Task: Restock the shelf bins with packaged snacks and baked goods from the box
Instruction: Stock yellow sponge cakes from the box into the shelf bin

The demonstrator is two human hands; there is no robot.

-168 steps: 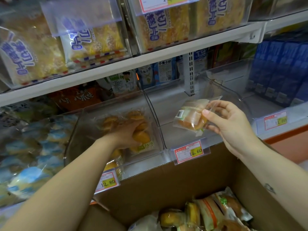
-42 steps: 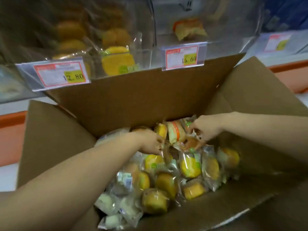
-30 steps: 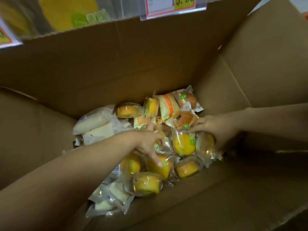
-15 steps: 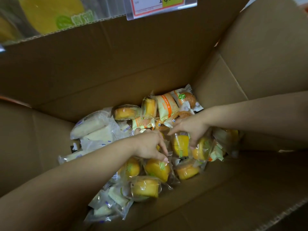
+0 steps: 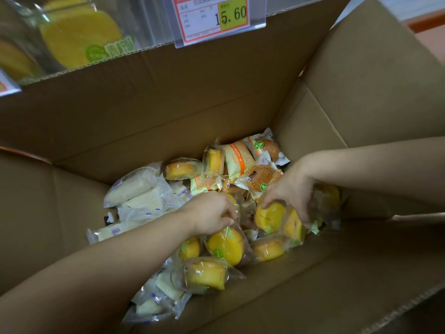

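Both my hands are down inside the open cardboard box (image 5: 183, 109), among several wrapped cakes. My left hand (image 5: 212, 214) pinches the clear wrapper of a round yellow cake (image 5: 226, 245) at the middle of the pile. My right hand (image 5: 290, 191) curls over two yellow cakes (image 5: 269, 216) in wrappers and grips them. Brown-topped cakes (image 5: 260, 177) and orange-striped packs (image 5: 237, 159) lie at the far end. White cake packs (image 5: 138, 191) lie on the left.
Above the box's far wall stands a clear shelf bin (image 5: 79, 37) with yellow cakes and a price tag (image 5: 216, 18) reading 15.60. The box's right flap (image 5: 375, 88) stands up; the near flap (image 5: 337, 285) lies flat in front of me.
My view dropped from the shelf bins into the box. My right hand slid toward me and closed over yellow cakes. My left hand closed on a wrapper in the pile's middle.
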